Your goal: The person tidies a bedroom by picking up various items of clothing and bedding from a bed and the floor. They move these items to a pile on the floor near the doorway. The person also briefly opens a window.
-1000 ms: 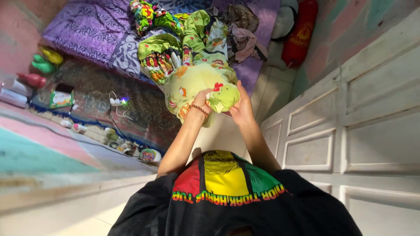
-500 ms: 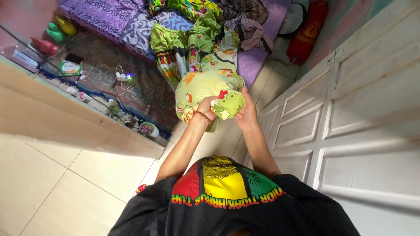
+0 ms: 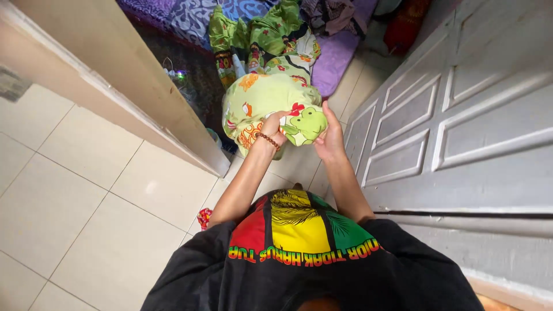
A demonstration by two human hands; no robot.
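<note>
Both hands meet at the near end of a bundled green sheet (image 3: 271, 101) printed with bright cartoon figures, held up in front of the person's chest. The left hand (image 3: 273, 125), with a beaded bracelet (image 3: 268, 141) round its wrist, has its fingers curled shut on a fold of the cloth at the bundle's lower edge. The right hand (image 3: 329, 137) lies flat against the bundle's right side, palm to the fabric and fingers stretched upward, pressing rather than pinching, with the thumb next to a green cartoon figure on the print. The two hands are close together, with only a short span of cloth between them. From the gathered end the sheet trails away from the person, over the pale tiled floor (image 3: 86, 196), and onto a low mattress (image 3: 340, 55) covered in purple patterned fabric, where more of the same green cloth lies crumpled beside a heap of brownish clothes (image 3: 337, 11). A grey panelled door (image 3: 455, 115) stands just to the person's right, and the edge of a beige wall (image 3: 132, 86) runs along the left, hiding most of the room beyond. A red bolster (image 3: 406, 26) lies at the far end near the door. The person wears a black shirt (image 3: 299, 259) with red, yellow and green panels.
</note>
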